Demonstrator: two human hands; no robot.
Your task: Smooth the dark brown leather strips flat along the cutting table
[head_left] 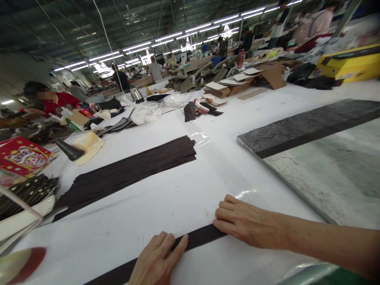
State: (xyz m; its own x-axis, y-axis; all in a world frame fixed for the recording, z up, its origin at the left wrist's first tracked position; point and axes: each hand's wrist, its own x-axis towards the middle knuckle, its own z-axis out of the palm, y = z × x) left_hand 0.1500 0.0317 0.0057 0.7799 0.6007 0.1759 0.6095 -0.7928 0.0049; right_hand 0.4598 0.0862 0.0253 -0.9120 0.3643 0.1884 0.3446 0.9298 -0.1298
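A long, narrow dark fabric strip [204, 236] runs slantwise along the near part of the white table. My left hand [160, 257] is on its middle stretch, with curled fingers at the far edge and the thumb pressed on the strip. At the strip's right end, my right hand [246, 223] is closed with bent fingers, its fingertips hidden beneath it. Beyond both hands lies a fanned stack of similar dark strips [133, 174].
White table [184, 206]. At right, a pale board [326, 170] bears grey textured material [305, 122]. Left: a red printed bag [26, 156] and a black-handled tool [69, 149]. Farther back are cardboard pieces [227, 88], a yellow box [350, 63] and a person in red [59, 103].
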